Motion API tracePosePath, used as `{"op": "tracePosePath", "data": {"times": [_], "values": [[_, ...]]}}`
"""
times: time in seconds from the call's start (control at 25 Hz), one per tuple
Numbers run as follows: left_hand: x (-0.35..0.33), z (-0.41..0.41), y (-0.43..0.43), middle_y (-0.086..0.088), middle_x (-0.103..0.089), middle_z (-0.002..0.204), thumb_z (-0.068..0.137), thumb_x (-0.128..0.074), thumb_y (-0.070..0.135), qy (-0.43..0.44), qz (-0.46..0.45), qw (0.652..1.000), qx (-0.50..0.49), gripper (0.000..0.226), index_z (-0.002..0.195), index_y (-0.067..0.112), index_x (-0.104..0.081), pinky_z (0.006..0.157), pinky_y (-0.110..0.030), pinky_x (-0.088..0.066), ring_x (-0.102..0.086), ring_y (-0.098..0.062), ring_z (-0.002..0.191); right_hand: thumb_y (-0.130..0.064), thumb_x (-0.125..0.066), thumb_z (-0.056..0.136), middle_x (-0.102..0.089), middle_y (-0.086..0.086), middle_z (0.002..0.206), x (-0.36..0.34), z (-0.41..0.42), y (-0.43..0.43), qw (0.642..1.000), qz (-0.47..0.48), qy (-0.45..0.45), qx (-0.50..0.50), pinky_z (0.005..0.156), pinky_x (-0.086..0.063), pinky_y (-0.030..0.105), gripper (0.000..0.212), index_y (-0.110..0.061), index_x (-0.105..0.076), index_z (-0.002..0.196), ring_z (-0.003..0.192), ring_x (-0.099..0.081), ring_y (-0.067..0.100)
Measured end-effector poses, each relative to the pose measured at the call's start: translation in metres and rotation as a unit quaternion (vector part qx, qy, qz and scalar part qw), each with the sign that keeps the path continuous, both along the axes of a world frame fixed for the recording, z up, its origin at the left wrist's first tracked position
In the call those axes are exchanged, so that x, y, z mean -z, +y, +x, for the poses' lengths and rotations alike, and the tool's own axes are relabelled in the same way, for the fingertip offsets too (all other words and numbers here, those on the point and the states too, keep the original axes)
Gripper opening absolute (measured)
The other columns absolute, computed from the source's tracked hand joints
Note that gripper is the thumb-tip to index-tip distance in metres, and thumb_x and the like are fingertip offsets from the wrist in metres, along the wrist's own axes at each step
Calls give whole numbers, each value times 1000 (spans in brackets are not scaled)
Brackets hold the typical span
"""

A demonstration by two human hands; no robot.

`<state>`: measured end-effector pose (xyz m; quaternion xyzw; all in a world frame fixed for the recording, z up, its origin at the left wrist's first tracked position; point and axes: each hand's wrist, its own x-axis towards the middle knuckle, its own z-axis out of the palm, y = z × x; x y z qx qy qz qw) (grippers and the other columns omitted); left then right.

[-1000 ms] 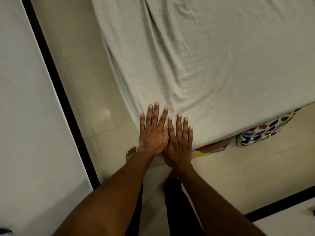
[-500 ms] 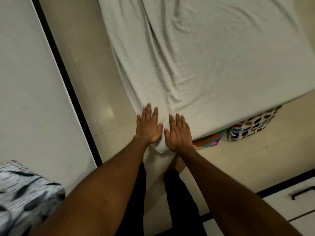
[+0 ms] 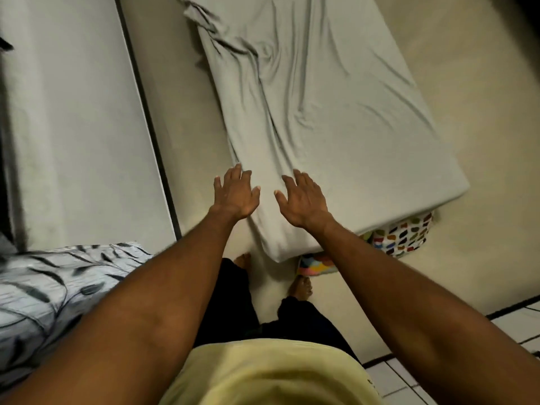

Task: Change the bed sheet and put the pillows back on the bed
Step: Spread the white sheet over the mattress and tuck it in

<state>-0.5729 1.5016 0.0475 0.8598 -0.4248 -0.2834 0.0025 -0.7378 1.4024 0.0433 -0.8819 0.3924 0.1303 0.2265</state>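
Now both hands are over the near corner of the mattress, which is covered with a pale grey-green bed sheet [image 3: 336, 118]. The left hand [image 3: 235, 194] is open, with the fingers spread, and it is at the left edge of the sheet, partly over the floor [image 3: 187, 135] beside the mattress. The right hand [image 3: 304, 197] is also open and spread, a little to the right, over the sheet surface. There is a gap of sheet between the two hands. I cannot tell if the palms touch the cloth or are just above it. The sheet has many wrinkles, mostly along the left side and at the far corner. Under the near edge of the sheet a colourful spotted cloth [image 3: 406, 238] is visible. At the near left lies a pillow [image 3: 58, 287] with a grey leaf pattern, well apart from the hands.
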Motion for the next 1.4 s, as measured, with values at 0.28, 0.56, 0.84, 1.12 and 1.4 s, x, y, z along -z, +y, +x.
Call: {"op": "tracePosePath", "data": {"times": [0.28,0.56,0.84,1.12,1.4], "values": [[-43,114,-29,-12,-14,172,106,-42,44,-52,-34,998,28,59,157,15,-34,124,-58,-17,-20,-30,157,-52,-38,106,-32,17,165,-39,87,-46,997,-71,-27,26,123,-26,49,62,-15,-40,156,153,-28,36],[-62,269,-71,-11,-16,172,105,-42,45,-59,-45,996,50,59,157,16,-36,124,-58,-19,-21,-29,156,-52,-35,106,-37,16,162,-67,240,-72,995,-94,-26,37,121,-28,48,61,-15,-44,154,151,-32,35],[-62,362,-100,-10,-17,172,105,-42,47,-59,-43,996,42,60,157,18,-36,124,-56,-19,-22,-28,156,-54,-31,102,-44,16,157,-75,332,-102,993,-106,-22,44,117,-34,49,66,-14,-50,150,145,-40,35],[-45,468,-173,-9,-16,172,105,-41,48,-52,-31,996,61,62,160,19,-33,125,-56,-18,-21,-28,157,-56,-22,99,-39,14,161,-53,442,-174,996,-77,-4,52,121,-30,50,70,-17,-46,152,150,-34,32],[-38,592,-272,-9,-17,172,106,-42,46,-32,7,997,69,59,158,20,-34,125,-56,-18,-21,-27,157,-49,-35,106,-46,13,153,-29,549,-276,997,-27,8,76,116,-34,48,55,-16,-51,147,141,-42,32]]}}
